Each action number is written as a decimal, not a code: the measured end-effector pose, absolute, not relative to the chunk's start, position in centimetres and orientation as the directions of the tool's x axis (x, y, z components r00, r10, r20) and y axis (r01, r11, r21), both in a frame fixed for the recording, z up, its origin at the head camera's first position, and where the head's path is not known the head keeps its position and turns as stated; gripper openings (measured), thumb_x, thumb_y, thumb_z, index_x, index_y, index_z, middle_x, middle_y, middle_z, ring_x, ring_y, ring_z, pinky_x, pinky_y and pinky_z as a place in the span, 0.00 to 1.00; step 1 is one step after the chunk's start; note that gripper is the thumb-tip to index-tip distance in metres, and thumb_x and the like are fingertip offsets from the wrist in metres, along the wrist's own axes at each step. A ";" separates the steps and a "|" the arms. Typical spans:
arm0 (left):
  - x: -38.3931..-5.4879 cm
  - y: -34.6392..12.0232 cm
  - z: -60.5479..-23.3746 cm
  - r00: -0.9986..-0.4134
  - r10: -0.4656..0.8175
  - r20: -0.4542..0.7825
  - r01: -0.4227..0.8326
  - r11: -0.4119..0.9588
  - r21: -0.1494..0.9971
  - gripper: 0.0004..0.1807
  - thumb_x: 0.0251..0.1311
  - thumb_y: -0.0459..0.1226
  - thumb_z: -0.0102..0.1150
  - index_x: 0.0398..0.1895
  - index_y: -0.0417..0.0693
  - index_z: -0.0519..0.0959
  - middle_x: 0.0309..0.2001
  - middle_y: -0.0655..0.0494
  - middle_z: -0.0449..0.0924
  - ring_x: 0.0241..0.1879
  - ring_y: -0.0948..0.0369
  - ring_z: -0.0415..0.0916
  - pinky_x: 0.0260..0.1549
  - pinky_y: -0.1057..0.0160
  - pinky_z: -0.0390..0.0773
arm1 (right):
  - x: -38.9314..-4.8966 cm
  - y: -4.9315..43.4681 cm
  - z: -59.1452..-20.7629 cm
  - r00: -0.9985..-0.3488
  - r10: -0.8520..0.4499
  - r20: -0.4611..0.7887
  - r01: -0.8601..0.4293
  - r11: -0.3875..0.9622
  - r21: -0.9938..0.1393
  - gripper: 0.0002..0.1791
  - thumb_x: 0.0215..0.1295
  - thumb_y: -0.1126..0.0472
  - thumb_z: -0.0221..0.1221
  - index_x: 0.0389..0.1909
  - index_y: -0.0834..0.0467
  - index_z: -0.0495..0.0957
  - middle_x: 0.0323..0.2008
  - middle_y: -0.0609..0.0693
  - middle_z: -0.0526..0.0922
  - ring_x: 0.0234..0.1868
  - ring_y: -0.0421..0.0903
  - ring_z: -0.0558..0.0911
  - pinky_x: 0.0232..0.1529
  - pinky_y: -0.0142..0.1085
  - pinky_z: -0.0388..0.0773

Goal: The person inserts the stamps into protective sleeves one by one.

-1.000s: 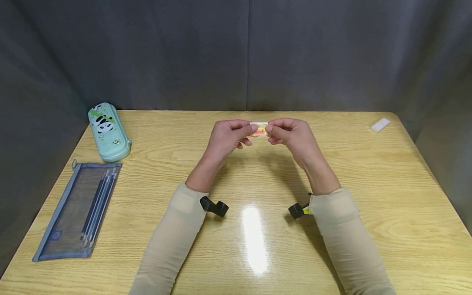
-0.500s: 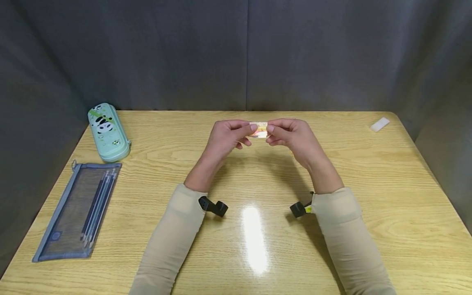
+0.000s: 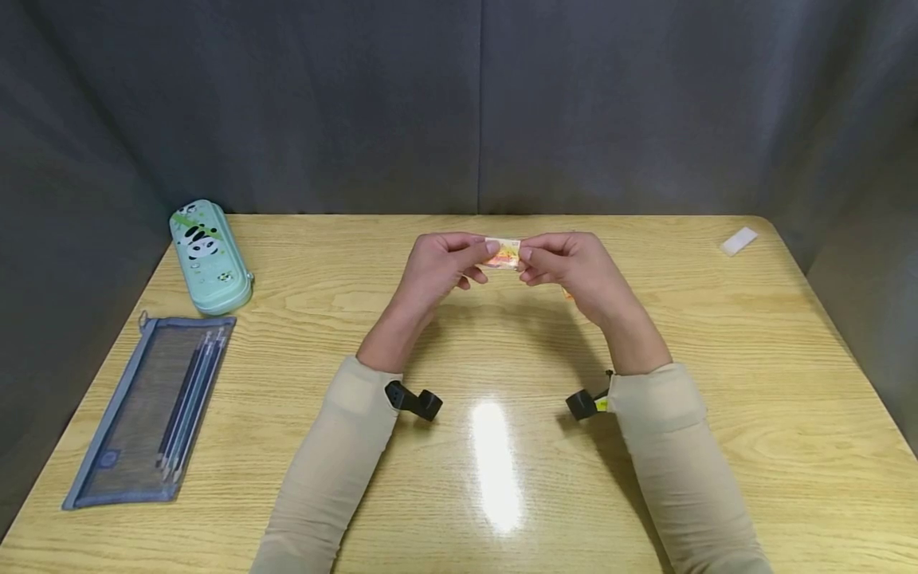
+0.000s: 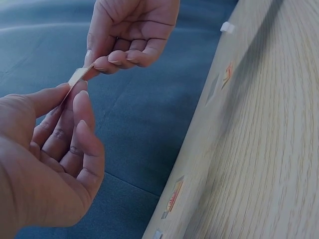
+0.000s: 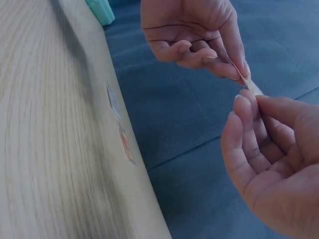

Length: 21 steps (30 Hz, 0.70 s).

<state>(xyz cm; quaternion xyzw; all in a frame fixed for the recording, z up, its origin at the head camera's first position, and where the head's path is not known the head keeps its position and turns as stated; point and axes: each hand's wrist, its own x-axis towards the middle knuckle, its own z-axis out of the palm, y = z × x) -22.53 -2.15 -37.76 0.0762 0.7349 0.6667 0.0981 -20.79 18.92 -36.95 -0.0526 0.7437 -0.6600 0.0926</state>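
I hold a small printed card (image 3: pixel 506 253) up between my two hands, above the far part of the wooden table (image 3: pixel 753 375). My left hand (image 3: pixel 443 267) pinches one end between thumb and fingers, and my right hand (image 3: pixel 577 267) pinches the other end the same way; on both, the remaining fingers curl loosely below. From the wrists I see the card nearly edge-on, thin and pale. A bit of orange print (image 3: pixel 568 294) peeks out beside my right hand, and from my left wrist an orange-printed piece (image 4: pixel 173 197) shows near the table's edge, too small to make out. Well off to my left lie a mint panda case (image 3: pixel 211 259) and, just nearer me, a blue mesh pouch (image 3: pixel 132 414) with pencils (image 3: pixel 190 406) inside. A white block (image 3: pixel 739 241) lies near the far right corner.
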 end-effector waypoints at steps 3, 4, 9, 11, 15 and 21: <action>-22.5 -2.2 -37.8 -0.969 0.245 -0.044 -0.021 0.096 0.995 0.15 0.64 0.45 0.68 0.46 0.44 0.88 0.37 0.54 0.87 0.25 0.64 0.82 0.24 0.68 0.76 | -20.8 18.8 -36.9 -0.979 -0.189 -0.071 0.048 0.124 -0.991 0.15 0.72 0.65 0.60 0.51 0.73 0.81 0.31 0.46 0.86 0.32 0.41 0.86 0.42 0.33 0.87; -22.5 -2.2 -37.8 -0.969 0.245 -0.046 -0.024 0.092 0.995 0.15 0.64 0.45 0.68 0.46 0.44 0.88 0.37 0.54 0.87 0.25 0.64 0.82 0.24 0.68 0.75 | -20.8 18.8 -36.9 -0.981 -0.182 -0.071 0.049 0.125 -0.991 0.14 0.72 0.66 0.60 0.50 0.72 0.82 0.31 0.46 0.87 0.32 0.41 0.86 0.42 0.33 0.87; -22.5 -2.2 -37.9 -0.970 0.239 -0.046 -0.024 0.096 0.995 0.15 0.63 0.45 0.69 0.44 0.44 0.88 0.37 0.54 0.87 0.24 0.64 0.82 0.25 0.68 0.75 | -20.9 18.7 -37.0 -0.984 -0.169 -0.060 0.035 0.146 -0.989 0.13 0.71 0.65 0.61 0.49 0.71 0.82 0.31 0.46 0.86 0.32 0.42 0.86 0.42 0.33 0.87; -22.5 -2.2 -37.8 -0.969 0.241 -0.044 -0.019 0.104 0.994 0.14 0.63 0.45 0.69 0.43 0.44 0.89 0.38 0.53 0.87 0.24 0.64 0.82 0.25 0.68 0.76 | -21.0 18.8 -37.1 -0.985 -0.162 -0.053 0.027 0.159 -0.987 0.13 0.72 0.64 0.61 0.48 0.71 0.82 0.31 0.46 0.86 0.32 0.42 0.86 0.41 0.33 0.87; -22.5 -2.1 -37.8 -0.965 0.259 -0.034 -0.005 0.110 0.994 0.13 0.63 0.45 0.69 0.41 0.44 0.89 0.36 0.53 0.86 0.25 0.63 0.82 0.25 0.67 0.76 | -21.0 18.8 -37.2 -0.988 -0.146 -0.051 0.024 0.182 -0.983 0.11 0.71 0.64 0.60 0.46 0.69 0.83 0.30 0.46 0.85 0.33 0.43 0.86 0.42 0.32 0.86; -22.4 -2.2 -37.9 -0.963 0.267 -0.029 0.006 0.130 0.992 0.12 0.63 0.45 0.69 0.39 0.45 0.89 0.33 0.56 0.85 0.25 0.62 0.82 0.26 0.66 0.76 | -20.9 18.8 -37.2 -0.988 -0.142 -0.058 0.026 0.217 -0.976 0.11 0.72 0.63 0.60 0.45 0.68 0.83 0.30 0.45 0.84 0.32 0.43 0.85 0.41 0.32 0.86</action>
